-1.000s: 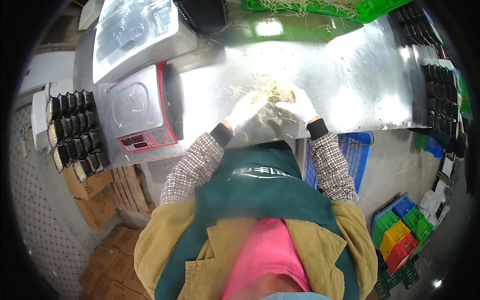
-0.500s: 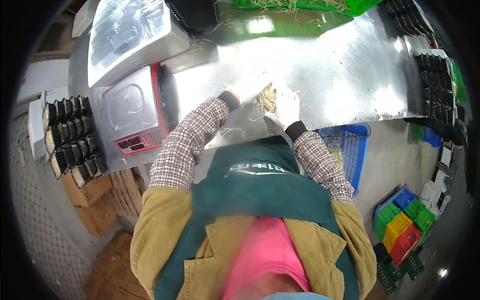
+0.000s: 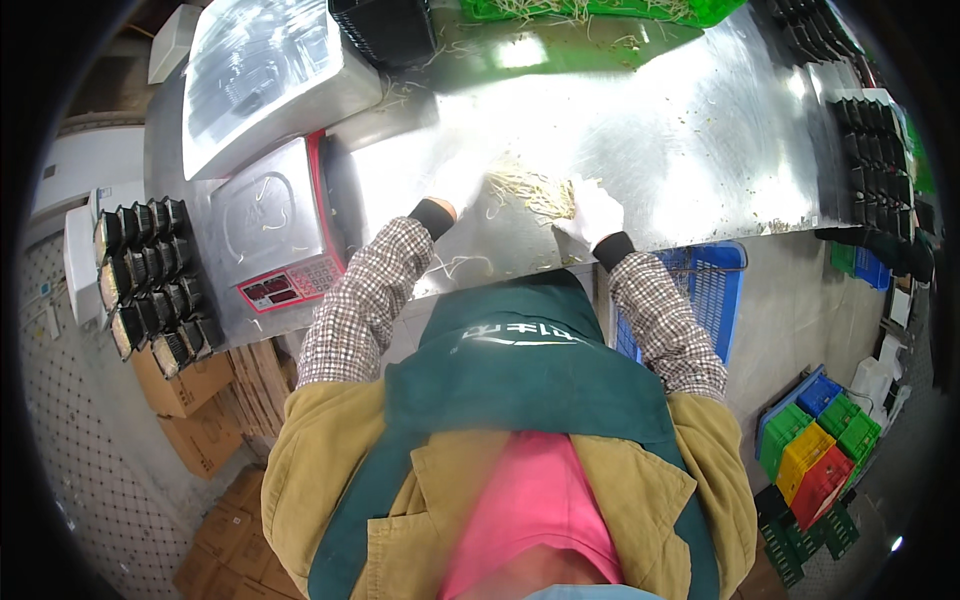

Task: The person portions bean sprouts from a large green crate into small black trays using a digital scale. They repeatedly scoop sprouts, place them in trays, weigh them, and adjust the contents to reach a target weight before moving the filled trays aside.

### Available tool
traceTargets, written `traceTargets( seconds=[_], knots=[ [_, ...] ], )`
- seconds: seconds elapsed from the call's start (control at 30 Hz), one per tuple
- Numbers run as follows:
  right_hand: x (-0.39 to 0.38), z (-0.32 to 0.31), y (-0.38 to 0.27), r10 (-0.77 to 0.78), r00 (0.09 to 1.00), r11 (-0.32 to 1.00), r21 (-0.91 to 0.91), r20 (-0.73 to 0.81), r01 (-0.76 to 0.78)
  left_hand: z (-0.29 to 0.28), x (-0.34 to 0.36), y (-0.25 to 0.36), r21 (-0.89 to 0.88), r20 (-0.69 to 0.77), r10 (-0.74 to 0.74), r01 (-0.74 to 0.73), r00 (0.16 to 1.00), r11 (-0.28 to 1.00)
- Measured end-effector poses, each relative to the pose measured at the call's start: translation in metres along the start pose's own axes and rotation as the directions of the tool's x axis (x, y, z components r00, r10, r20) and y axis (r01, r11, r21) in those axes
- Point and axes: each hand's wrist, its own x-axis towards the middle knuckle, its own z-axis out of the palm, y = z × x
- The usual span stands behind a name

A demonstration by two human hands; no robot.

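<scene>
A loose bundle of pale bean sprouts (image 3: 528, 190) lies on the steel table (image 3: 690, 150) in front of me. My right hand (image 3: 597, 212), in a white glove, is closed around the bundle's right end. To the left of the sprouts is my left hand (image 3: 463, 188), also gloved in white. It melts into the glare on the metal, so its fingers cannot be made out. A few stray sprouts (image 3: 465, 262) lie near the table's front edge.
At left stand a scale (image 3: 262, 215) with a red-edged panel, a plastic-covered white box (image 3: 270, 85) and filled black trays (image 3: 150, 270). A green basket (image 3: 720, 10) sits at the far side. Below the right edge is a blue crate (image 3: 715, 300); stacked black trays (image 3: 875, 160) stand right.
My hands have moved apart, the left one leftward and the right one slightly right. The sprouts, earlier gathered between both gloves, now spread out to the left of my right hand.
</scene>
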Motion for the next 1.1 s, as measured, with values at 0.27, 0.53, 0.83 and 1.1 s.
traceTargets(
  seconds=[0.27, 0.53, 0.83, 1.1],
  knots=[
    [0.003, 0.004, 0.007, 0.128, 0.980, 0.872, 0.453, 0.153, -0.185, 0.008, -0.041, 0.041, -0.407, 0.482, -0.378, 0.584, 0.791, 0.703],
    [-0.012, 0.016, -0.053, 0.219, 0.975, 0.963, 0.155, 0.030, -0.221, -0.032, -0.005, 0.050, 0.295, 0.001, 0.275, -0.263, 0.961, 0.919],
    [0.003, 0.033, 0.007, 0.129, 0.985, 0.801, 0.574, 0.113, -0.170, -0.217, 0.134, 0.070, 0.686, -0.165, 0.076, 0.059, 0.983, 0.726],
    [-0.017, -0.056, 0.038, 0.089, 0.985, 0.231, 0.959, 0.148, -0.165, -0.246, 0.137, 0.062, 0.408, -0.337, 0.058, 0.090, 0.940, 0.908]
  ],
)
